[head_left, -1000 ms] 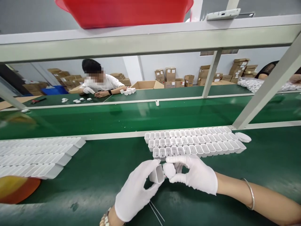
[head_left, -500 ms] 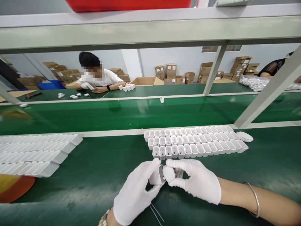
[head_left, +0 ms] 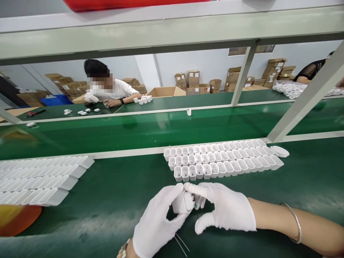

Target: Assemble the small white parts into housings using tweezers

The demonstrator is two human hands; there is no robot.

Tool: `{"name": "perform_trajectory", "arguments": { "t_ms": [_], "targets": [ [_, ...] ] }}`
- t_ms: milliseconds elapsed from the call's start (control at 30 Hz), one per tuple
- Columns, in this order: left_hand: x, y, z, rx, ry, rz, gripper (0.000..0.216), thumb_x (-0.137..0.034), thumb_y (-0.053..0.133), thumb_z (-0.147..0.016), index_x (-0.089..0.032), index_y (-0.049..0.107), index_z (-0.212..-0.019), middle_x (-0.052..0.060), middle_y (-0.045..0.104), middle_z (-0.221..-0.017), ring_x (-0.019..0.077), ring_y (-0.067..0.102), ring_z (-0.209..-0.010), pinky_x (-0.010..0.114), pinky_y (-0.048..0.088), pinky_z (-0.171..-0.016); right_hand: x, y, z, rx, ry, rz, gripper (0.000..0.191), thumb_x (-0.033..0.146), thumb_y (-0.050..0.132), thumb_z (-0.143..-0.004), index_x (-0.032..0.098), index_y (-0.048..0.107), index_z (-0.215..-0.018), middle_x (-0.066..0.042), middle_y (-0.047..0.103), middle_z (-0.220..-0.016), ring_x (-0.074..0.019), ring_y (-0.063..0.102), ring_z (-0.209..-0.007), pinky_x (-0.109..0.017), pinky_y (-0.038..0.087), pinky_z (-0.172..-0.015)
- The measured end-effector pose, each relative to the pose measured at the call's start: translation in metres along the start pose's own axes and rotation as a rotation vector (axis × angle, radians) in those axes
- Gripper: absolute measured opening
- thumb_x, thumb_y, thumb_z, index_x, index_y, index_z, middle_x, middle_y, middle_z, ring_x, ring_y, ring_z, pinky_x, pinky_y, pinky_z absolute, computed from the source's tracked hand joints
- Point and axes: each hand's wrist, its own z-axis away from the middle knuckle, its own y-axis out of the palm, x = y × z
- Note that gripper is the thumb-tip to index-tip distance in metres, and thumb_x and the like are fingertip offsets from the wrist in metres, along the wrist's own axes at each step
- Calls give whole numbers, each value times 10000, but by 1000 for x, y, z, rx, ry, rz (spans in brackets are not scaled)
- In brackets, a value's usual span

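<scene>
My left hand (head_left: pixel 158 218), in a white glove, is closed around a small white plastic housing (head_left: pixel 180 203) with its mouth turned to the right. A white piece (head_left: pixel 189 201) with small dark bits sits at that mouth; how deep it goes in I cannot tell. My gloved right hand (head_left: pixel 224 206) is at the mouth, forefinger against the upper edge and thumb spread away below. A bit of green shows by its fingers. Two thin metal prongs (head_left: pixel 182 244), like tweezer tips, lie under my left hand. Rows of white cups (head_left: pixel 225 166) stand just beyond my hands.
More white cups (head_left: pixel 40 179) lie in rows at the left, near an orange-yellow round object (head_left: pixel 20 218). A white lid-like piece (head_left: pixel 279 151) ends the right rows. Beyond runs a green belt (head_left: pixel 134 134) with one white part (head_left: pixel 189 111). A co-worker (head_left: pixel 107 89) sits across; a slanted post (head_left: pixel 306 96) stands right.
My right thumb has come off the white piece and spread downward, while the forefinger has moved left onto the housing's edge. The piece now sits closer into the housing. The belt part has shifted slightly right.
</scene>
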Motion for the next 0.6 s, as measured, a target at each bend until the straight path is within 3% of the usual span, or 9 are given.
{"name": "perform_trajectory", "arguments": {
  "t_ms": [33,100,300,367,467,533,600],
  "targets": [
    [-1,1,1,-12,-39,45,462,-240,624,-867,-230,469,-1302,86,676,-1105,189,686,-966,291,596,-817,0,-2,-1,12,1,-92,838,382,812,-708,286,424,-1444,1,615,-928,-164,592,-833,-305,507,-801],
    [-4,3,3,-24,-100,145,485,-241,653,-854,-256,466,-1301,75,684,-1122,187,688,-983,299,594,-849,-2,-4,-2,9,50,-216,796,429,716,-805,270,350,-1493,-13,639,-945,-167,611,-845,-324,518,-823],
    [-7,11,13,-23,-170,288,477,-261,674,-846,-299,483,-1282,60,695,-1125,194,698,-983,339,607,-856,-6,3,-7,34,169,-307,706,456,612,-876,210,360,-1488,-58,645,-1030,-189,616,-929,-326,519,-827],
    [-5,14,16,-26,-228,239,523,-297,696,-830,-302,473,-1304,71,695,-1142,220,702,-994,377,611,-857,-2,5,-5,7,130,-214,663,468,533,-919,204,343,-1496,-52,655,-962,-189,624,-868,-323,516,-783],
    [-3,21,15,5,-280,193,634,-331,718,-811,-288,422,-1370,110,677,-1191,269,691,-1040,421,615,-849,10,7,-3,-41,60,18,659,450,614,-859,229,417,-1447,-30,673,-895,-191,631,-768,-300,499,-694],
    [-3,24,11,47,-286,248,679,-296,705,-822,-283,371,-1413,123,653,-1221,263,679,-1066,409,610,-862,18,9,-5,-88,57,131,491,367,630,-834,234,552,-1300,-14,683,-856,-185,632,-722,-280,484,-644],
    [-1,23,4,56,-286,326,763,-239,718,-803,-273,313,-1449,121,637,-1219,242,675,-1062,397,598,-887,23,7,-12,-122,52,181,227,270,526,-876,212,644,-1061,1,684,-781,-162,634,-682,-263,475,-626]
  ]
}}
